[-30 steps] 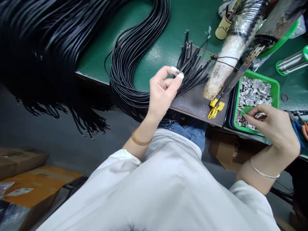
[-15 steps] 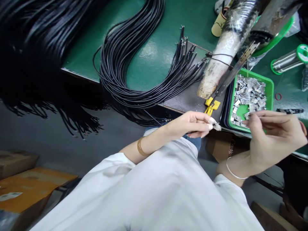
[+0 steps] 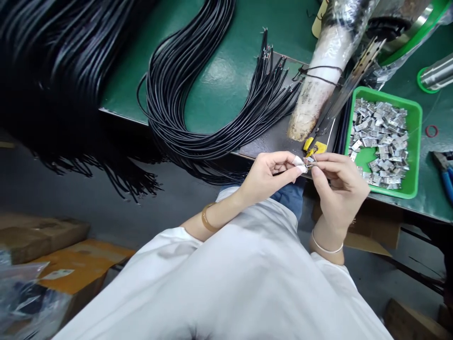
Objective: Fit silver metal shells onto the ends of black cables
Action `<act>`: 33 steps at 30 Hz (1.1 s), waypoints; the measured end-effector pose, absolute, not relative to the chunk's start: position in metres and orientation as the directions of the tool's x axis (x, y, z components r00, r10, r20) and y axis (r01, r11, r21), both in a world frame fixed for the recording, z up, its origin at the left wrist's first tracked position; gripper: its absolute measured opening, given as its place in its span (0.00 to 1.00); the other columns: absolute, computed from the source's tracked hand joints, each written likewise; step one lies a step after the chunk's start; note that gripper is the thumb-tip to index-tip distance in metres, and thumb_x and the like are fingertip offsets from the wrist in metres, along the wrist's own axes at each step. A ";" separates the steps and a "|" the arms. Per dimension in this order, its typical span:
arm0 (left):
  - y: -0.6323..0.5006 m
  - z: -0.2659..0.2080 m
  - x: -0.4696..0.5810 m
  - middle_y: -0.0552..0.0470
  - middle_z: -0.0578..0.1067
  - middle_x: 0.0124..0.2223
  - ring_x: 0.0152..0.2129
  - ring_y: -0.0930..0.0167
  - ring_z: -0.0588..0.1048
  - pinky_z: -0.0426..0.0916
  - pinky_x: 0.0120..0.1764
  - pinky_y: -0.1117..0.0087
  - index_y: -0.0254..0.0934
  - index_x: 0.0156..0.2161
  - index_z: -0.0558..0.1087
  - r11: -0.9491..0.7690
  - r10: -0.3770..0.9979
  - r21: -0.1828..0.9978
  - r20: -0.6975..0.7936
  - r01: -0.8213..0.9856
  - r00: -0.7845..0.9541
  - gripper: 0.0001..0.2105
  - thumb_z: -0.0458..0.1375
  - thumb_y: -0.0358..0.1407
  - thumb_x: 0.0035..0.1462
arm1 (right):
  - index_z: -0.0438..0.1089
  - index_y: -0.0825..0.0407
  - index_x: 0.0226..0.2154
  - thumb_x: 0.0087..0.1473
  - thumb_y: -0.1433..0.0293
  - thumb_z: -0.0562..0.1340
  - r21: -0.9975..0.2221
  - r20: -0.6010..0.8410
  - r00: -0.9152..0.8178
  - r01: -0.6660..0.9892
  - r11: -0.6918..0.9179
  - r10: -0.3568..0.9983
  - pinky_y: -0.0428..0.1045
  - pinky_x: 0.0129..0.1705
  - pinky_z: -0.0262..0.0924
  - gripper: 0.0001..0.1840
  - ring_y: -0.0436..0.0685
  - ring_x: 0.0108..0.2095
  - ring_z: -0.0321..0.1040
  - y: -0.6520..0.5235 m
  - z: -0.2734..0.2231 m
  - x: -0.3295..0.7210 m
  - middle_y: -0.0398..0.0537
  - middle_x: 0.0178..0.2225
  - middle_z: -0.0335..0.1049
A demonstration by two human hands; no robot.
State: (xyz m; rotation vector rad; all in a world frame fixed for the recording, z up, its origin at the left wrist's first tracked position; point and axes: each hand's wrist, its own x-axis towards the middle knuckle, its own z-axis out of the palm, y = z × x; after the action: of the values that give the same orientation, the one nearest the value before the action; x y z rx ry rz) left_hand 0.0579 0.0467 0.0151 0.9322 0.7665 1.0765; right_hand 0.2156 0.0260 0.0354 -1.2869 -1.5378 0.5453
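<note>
My left hand (image 3: 267, 177), with white wrapping on the fingertips, pinches a small silvery piece (image 3: 307, 165) at the table's front edge. From the other side my right hand (image 3: 339, 182) closes thumb and forefinger on a small metal connector part (image 3: 311, 159), and both hands' fingertips meet there. Fingers partly cover these parts, so their exact shape is unclear. Just beyond the fingertips is a yellow clamp-like piece (image 3: 316, 147), below the tip of a soldering-iron-like tool (image 3: 339, 101). Beside my right hand, a green tray (image 3: 417, 141) holds many silver metal connector parts (image 3: 385, 130).
Bundled black cables (image 3: 201, 144) with stripped ends lie on the green table (image 3: 219, 85). More cables (image 3: 71, 71) hang off its left edge. A plastic-wrapped tube (image 3: 313, 89) slants over a dark board (image 3: 262, 144). Blue-handled pliers (image 3: 444, 172) and a red ring (image 3: 432, 131) lie right.
My right hand has moved left from the tray to meet my left hand, a small metal part in its fingers. The view has shifted slightly, showing more of the tray and the pliers.
</note>
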 end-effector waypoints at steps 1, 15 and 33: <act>0.047 0.015 0.058 0.55 0.75 0.28 0.23 0.79 0.72 0.69 0.29 0.78 0.33 0.33 0.77 0.183 0.950 0.905 -0.062 -0.385 0.305 0.11 0.71 0.37 0.49 | 0.78 0.47 0.35 0.56 0.73 0.67 -0.842 0.398 0.074 0.426 0.332 0.914 0.49 0.37 0.73 0.05 0.53 0.40 0.76 0.026 0.035 0.215 0.46 0.39 0.78; 0.044 0.018 0.056 0.54 0.74 0.28 0.23 0.78 0.69 0.68 0.29 0.77 0.32 0.33 0.77 0.004 0.951 0.972 0.069 -0.235 0.302 0.09 0.65 0.39 0.58 | 0.78 0.45 0.37 0.57 0.73 0.67 -0.829 0.394 0.009 0.435 0.351 0.919 0.50 0.38 0.74 0.07 0.54 0.41 0.77 0.024 0.035 0.222 0.45 0.40 0.79; 0.040 0.018 0.054 0.51 0.78 0.31 0.23 0.78 0.67 0.60 0.25 0.77 0.32 0.35 0.78 -0.143 0.956 0.989 0.150 -0.048 0.251 0.09 0.62 0.38 0.60 | 0.78 0.45 0.39 0.57 0.74 0.67 -0.735 0.476 -0.028 0.536 0.415 0.879 0.54 0.44 0.74 0.08 0.55 0.41 0.77 0.021 0.038 0.220 0.45 0.40 0.80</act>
State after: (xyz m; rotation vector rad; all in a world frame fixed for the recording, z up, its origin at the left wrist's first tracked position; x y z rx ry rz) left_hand 0.0536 0.0401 0.0175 1.4051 0.9223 1.1337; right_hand 0.2200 0.0214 0.0378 -1.2462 -1.6960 0.4402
